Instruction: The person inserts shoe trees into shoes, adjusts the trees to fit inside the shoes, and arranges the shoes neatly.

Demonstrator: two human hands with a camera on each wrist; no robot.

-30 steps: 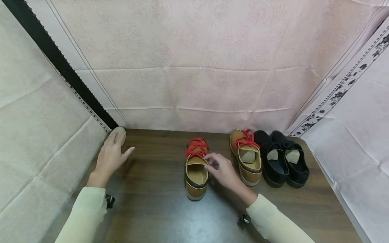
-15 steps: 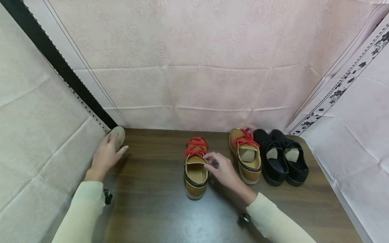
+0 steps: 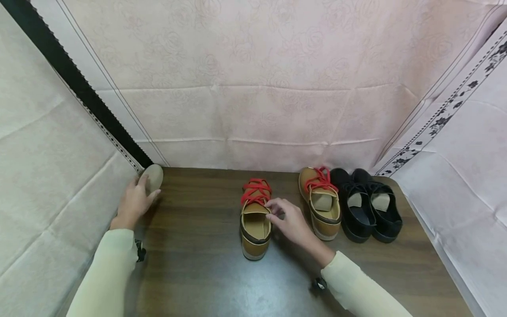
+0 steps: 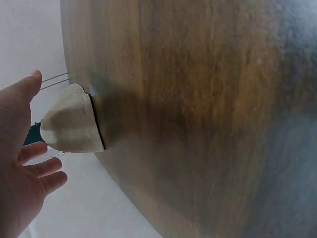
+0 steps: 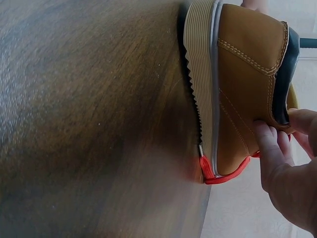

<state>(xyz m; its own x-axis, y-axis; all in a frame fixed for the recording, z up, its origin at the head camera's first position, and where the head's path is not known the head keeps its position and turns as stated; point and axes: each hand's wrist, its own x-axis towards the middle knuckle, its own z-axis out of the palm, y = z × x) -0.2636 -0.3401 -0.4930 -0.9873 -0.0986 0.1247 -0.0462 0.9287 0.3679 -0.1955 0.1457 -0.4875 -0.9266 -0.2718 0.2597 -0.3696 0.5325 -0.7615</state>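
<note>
My left hand (image 3: 132,203) is just in front of a beige, rounded toe-shaped shoe insert (image 3: 153,176) at the table's back left corner. In the left wrist view its fingers are spread beside the insert (image 4: 74,121) and hold nothing. With my right hand (image 3: 291,221) I pinch the collar edge of a brown shoe (image 3: 255,246) with red laces. Inside, this shoe shows a tan lining. The right wrist view shows the shoe (image 5: 247,89) from its side, with thumb and fingers at the opening and a red lace hanging by the sole.
A matching brown shoe (image 3: 325,229) stands to the right, a beige piece inside. Beside it are two black shoes (image 3: 358,231), also with beige pieces. The wooden table (image 3: 198,273) meets cloth-covered walls (image 3: 253,110) at the back and both sides.
My left hand has drawn back toward me and slightly left, off the beige insert, which now shows more fully. My right hand and the shoes stay put.
</note>
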